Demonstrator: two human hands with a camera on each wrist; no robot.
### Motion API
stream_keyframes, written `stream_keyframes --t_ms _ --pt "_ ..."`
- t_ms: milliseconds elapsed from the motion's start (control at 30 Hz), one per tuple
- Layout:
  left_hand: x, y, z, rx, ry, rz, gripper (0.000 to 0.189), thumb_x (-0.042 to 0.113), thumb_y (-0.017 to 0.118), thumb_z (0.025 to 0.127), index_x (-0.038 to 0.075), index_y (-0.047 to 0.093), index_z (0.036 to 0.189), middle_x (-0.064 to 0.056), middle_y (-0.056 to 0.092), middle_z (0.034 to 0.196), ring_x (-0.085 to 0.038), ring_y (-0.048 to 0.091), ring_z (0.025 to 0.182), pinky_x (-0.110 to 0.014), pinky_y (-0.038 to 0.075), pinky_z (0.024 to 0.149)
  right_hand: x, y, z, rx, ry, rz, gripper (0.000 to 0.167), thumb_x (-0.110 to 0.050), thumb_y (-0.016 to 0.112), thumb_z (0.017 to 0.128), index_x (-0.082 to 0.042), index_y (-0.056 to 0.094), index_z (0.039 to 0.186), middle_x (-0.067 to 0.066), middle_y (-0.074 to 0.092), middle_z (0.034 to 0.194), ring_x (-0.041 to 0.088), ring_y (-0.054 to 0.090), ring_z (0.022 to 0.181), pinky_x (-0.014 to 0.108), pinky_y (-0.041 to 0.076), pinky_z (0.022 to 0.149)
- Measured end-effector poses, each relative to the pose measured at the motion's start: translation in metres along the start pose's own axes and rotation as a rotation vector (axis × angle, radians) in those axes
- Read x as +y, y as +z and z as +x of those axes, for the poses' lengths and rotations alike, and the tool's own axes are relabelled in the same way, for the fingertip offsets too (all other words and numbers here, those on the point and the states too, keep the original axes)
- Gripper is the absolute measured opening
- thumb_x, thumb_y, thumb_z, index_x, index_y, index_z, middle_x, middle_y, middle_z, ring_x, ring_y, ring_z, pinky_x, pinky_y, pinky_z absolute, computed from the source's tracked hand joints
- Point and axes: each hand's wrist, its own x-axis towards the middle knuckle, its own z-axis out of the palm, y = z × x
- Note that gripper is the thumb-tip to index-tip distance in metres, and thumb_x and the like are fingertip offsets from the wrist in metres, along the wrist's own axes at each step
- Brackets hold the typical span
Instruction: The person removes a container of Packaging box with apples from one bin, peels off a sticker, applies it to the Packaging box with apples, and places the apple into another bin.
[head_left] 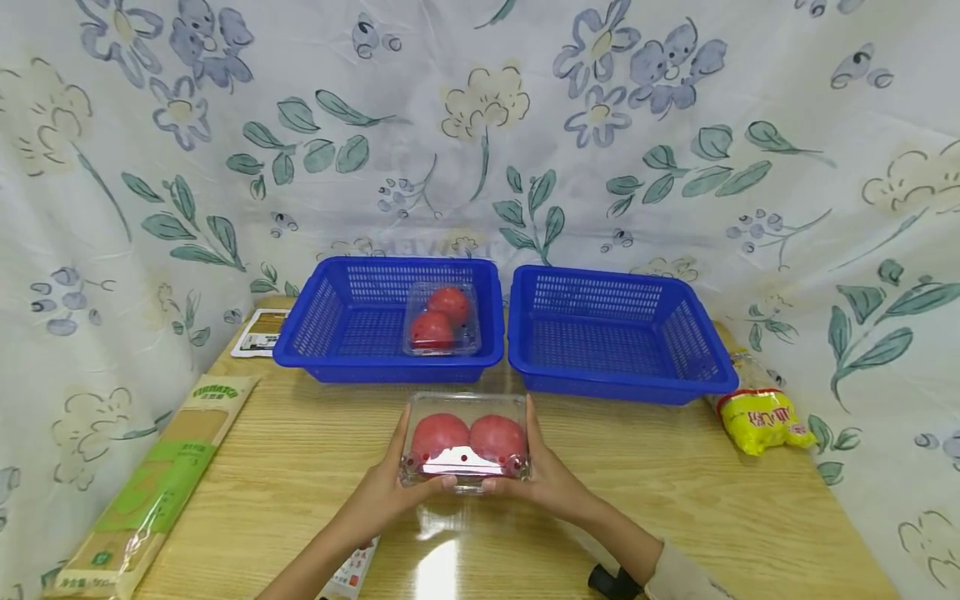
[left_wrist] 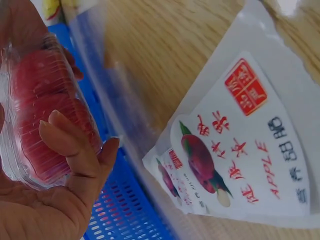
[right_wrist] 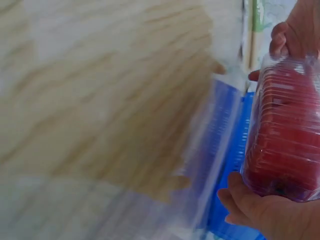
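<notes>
A person's left hand (head_left: 390,487) and right hand (head_left: 547,483) grip opposite ends of a clear plastic box (head_left: 465,457) of two red fruits (head_left: 497,437), fingers spread along its sides, thumbs at its near edge; the box is above a wooden table (head_left: 645,467), in front of two blue baskets (head_left: 375,333); the left basket holds a similar pack (head_left: 442,319).

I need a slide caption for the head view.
Left hand and right hand hold a clear clamshell of two red fruits.
</notes>
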Motion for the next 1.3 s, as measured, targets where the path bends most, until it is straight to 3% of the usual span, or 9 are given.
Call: stream_keyframes --t_ms 233,533,800,1033,1200,1300 --pt "-0.005 0.004 0.003 -0.019 0.001 0.020 0.118 0.044 0.082 0.079 0.035 -0.004 0.160 -0.039 0.044 0.141 -0.055 0.055 0.118 -0.065 0.047 0.094 0.008 -0.001 -0.001 -0.038 0.017 0.024 0.135 -0.032 0.083 0.080 -0.017 -0.029 0.153 0.033 0.015 0.159 0.041 0.033 0.143 0.057 0.019 0.118" --pt "-0.010 0.008 0.004 -0.015 -0.018 -0.003 0.118 0.046 0.081 0.080 0.036 -0.005 0.159 -0.036 0.044 0.143 -0.049 0.055 0.122 -0.062 0.046 0.096 0.010 -0.001 -0.001 -0.052 0.025 0.028 0.135 -0.034 0.083 0.080 -0.018 -0.029 0.153 0.032 0.009 0.161 0.040 0.030 0.145 0.057 0.021 0.117" --pt "-0.010 0.009 0.006 -0.013 -0.007 0.033 0.118 0.046 0.081 0.079 0.036 -0.005 0.159 -0.037 0.048 0.139 -0.049 0.058 0.117 -0.061 0.049 0.091 0.013 -0.001 0.001 -0.055 0.005 0.034 0.134 -0.030 0.083 0.081 -0.020 -0.030 0.153 0.032 0.015 0.159 0.040 0.035 0.143 0.058 0.021 0.117" --pt "-0.016 0.011 0.013 -0.025 0.001 0.009 0.117 0.048 0.078 0.081 0.037 -0.008 0.159 -0.032 0.030 0.154 -0.056 0.042 0.131 -0.069 0.039 0.101 0.016 -0.003 0.005 -0.039 -0.004 0.022 0.133 -0.027 0.083 0.082 -0.018 -0.030 0.153 0.034 0.021 0.157 0.043 0.032 0.144 0.060 0.017 0.117" --pt "-0.019 0.012 0.019 -0.042 0.009 -0.025 0.117 0.047 0.078 0.082 0.037 -0.009 0.158 -0.026 0.017 0.161 -0.055 0.032 0.139 -0.069 0.032 0.107 0.017 -0.005 0.010 -0.045 0.001 0.021 0.133 -0.030 0.083 0.082 -0.017 -0.029 0.153 0.032 0.015 0.160 0.042 0.027 0.146 0.060 0.015 0.118" --pt "-0.019 0.011 0.023 -0.046 0.032 -0.024 0.117 0.045 0.079 0.082 0.033 -0.009 0.159 -0.025 0.016 0.162 -0.053 0.031 0.140 -0.069 0.030 0.108 0.018 -0.007 0.013 -0.047 0.003 0.011 0.133 -0.032 0.083 0.081 -0.020 -0.029 0.154 0.030 0.022 0.159 0.042 0.027 0.146 0.059 0.016 0.118"
